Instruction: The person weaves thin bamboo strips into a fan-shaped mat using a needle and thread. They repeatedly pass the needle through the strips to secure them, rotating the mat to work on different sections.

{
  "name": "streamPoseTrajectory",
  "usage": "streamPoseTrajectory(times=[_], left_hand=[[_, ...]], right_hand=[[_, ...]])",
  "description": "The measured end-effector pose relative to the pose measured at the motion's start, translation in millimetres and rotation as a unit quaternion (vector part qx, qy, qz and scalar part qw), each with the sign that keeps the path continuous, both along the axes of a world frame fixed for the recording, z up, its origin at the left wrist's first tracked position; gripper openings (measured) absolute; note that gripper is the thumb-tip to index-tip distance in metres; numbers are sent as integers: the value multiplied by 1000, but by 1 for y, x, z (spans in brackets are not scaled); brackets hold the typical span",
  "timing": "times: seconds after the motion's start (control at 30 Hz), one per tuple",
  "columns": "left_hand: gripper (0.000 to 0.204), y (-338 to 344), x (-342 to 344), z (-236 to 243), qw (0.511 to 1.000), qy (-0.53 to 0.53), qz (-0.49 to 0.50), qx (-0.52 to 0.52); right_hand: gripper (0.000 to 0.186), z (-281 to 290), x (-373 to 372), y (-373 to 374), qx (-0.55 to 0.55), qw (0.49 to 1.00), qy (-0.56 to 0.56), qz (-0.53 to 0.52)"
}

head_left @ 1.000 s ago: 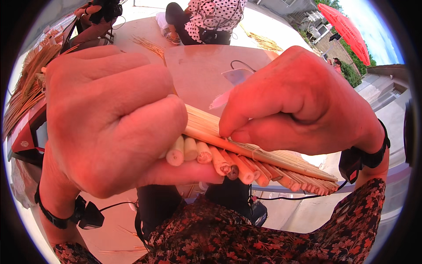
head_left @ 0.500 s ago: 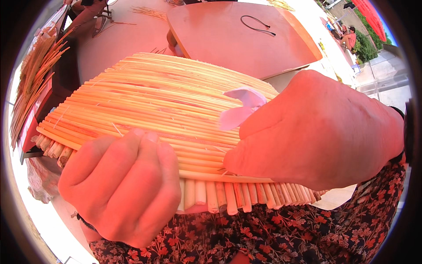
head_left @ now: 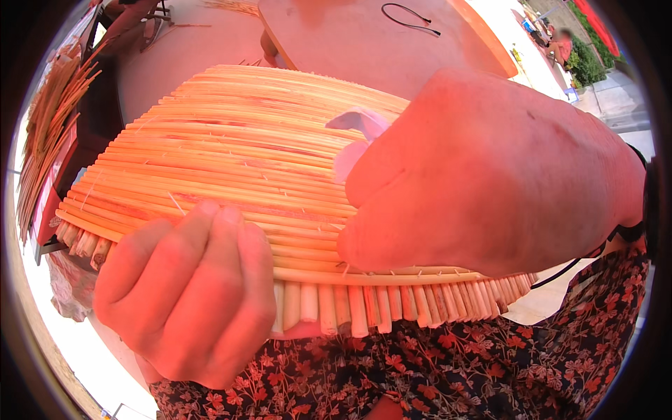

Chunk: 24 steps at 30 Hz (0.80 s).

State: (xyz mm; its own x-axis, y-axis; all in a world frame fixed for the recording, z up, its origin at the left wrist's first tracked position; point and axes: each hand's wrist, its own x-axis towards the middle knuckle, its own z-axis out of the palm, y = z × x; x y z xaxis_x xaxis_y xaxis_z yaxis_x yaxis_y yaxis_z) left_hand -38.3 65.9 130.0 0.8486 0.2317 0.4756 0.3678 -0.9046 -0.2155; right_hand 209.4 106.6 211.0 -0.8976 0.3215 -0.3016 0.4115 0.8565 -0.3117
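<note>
A layered panel of straw-coloured stalks (head_left: 210, 150) lies in front of me, its upper stalks running crosswise. Below its near edge stick out the cut ends of a lower layer of stalks (head_left: 381, 308). My left hand (head_left: 189, 301) is closed on this near edge, thumb and fingertips pressed together on top. My right hand (head_left: 483, 189) is closed too, its fingertips down at the panel's near right part. A pale, soft strip (head_left: 360, 126) juts out by its fingers; what the fingertips grip is hidden. Thin stitches show along the edge stalk.
Beyond the panel stands a brown table (head_left: 336, 42) with a black cord (head_left: 413, 21) on it. At the left a bundle of loose stalks (head_left: 52, 133) leans by a dark piece of furniture. A person (head_left: 560, 47) sits far off at the right.
My right hand has shifted a little left and up, the pale strip with it. My left hand keeps its hold on the edge. The whole view has tipped slightly downward.
</note>
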Motion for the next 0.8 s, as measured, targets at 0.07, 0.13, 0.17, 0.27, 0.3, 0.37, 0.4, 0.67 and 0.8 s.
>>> streamPoseTrajectory(times=[0.07,0.13,0.17,0.27,0.3,0.37,0.4,0.67,0.8], left_hand=[[31,-6,-2,2,1000,-15,17,2],[35,-8,-7,0,999,-36,20,14],[37,-4,-5,-1,999,-47,8,19],[47,-6,-20,-7,997,-55,40,26],[51,3,-21,-13,996,-76,17,34],[57,14,-22,-21,993,-107,-11,46],[59,18,-16,-17,992,-110,-22,49],[64,33,-26,-19,991,-91,-61,70],[62,66,-16,-5,983,-120,-106,88]], right_hand=[[9,4,-9,13,-7,998,-24,56],[10,-4,-15,19,-15,996,28,80],[11,-5,-14,22,-36,995,57,77],[13,-40,-26,44,-124,956,228,138],[13,-40,-25,42,-135,949,252,130],[12,-36,-24,41,-122,961,215,124],[11,-34,-17,39,-123,962,215,116],[4,-29,-30,32,-159,982,96,15],[5,-12,-27,50,-191,967,167,-5]])
